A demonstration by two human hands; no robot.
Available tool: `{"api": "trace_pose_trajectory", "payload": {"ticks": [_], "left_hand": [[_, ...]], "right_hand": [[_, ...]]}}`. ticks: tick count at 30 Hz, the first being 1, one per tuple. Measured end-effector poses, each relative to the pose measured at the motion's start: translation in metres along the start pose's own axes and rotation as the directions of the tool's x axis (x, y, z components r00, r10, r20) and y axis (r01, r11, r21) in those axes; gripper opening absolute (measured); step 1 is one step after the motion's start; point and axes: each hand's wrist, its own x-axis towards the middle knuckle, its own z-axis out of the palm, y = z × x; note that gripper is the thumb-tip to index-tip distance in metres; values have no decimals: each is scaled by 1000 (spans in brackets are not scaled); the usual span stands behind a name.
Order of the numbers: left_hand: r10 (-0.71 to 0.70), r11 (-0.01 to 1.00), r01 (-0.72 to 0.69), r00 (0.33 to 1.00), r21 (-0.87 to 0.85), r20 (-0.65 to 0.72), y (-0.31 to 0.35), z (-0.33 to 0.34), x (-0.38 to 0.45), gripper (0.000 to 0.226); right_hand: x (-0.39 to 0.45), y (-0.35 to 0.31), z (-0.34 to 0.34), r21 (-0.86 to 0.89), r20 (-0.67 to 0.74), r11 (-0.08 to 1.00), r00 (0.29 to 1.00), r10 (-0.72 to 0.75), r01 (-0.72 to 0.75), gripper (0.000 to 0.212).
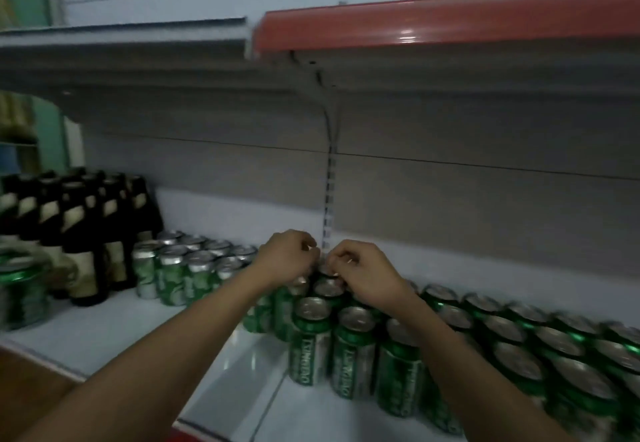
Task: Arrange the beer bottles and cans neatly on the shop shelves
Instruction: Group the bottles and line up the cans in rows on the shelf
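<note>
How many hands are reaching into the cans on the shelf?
2: the left hand and the right hand, side by side over the back cans at mid shelf; fingers curled, grip unclear.

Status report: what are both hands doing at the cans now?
Left hand and right hand curled over back-row green cans; actual grip unclear. Dark bottles stand left. Nothing blocking.

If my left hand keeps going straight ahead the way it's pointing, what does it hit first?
Probably the shelf's grey back panel. The left hand sits over the rear green cans, fingers curled at their tops, with only bare shelf visible beyond. Depth is hard to judge here.
</note>
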Motion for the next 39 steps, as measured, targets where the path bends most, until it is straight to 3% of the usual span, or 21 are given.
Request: {"api": "trace_pose_trajectory", "payload": {"ticks": [4,7,9,12,14,16,19,22,28,32,35,39], "left_hand": [[-152,988,153,981,-1,-120,-109,-50,-32,23],[-299,954,292,918,-65,-261,-184,-87,-63,23],[-382,919,387,819,-79,-428,-228,-111,-85,23],[-422,867,487,599,-109,-680,-287,-140,-111,28],[-457,846,499,499,-186,-736,-314,-149,-124,34],[-521,831,461,449,-311,-726,-343,-155,-133,41],[-619,785,337,471,-520,-628,-372,-154,-139,46],[-648,740,297,556,-603,-521,-380,-144,-140,52],[-623,722,220,618,-655,-479,-373,-144,-142,50],[-534,778,227,730,-586,-426,-344,-151,-144,63],[-454,807,201,812,-556,-366,-307,-158,-137,54],[-432,801,182,835,-570,-341,-235,-164,-119,50]], "right_hand": [[35,-48,110,60,186,994,978,-99,89,18],[58,-82,198,123,310,984,937,-163,130,24],[72,-101,255,144,394,986,909,-137,85,20],[89,-121,334,175,473,985,877,-86,3,4],[98,-130,371,186,492,982,867,-72,-24,11],[103,-138,404,181,529,980,848,-28,-81,27],[106,-140,443,252,543,960,839,-36,-122,47],[104,-139,466,298,533,945,845,-46,-137,59],[96,-141,462,366,518,916,854,-55,-163,48],[84,-133,429,372,421,920,906,-52,-120,48],[77,-126,389,396,295,915,955,-43,-81,46],[62,-115,313,437,167,899,980,-103,20,41]]}}
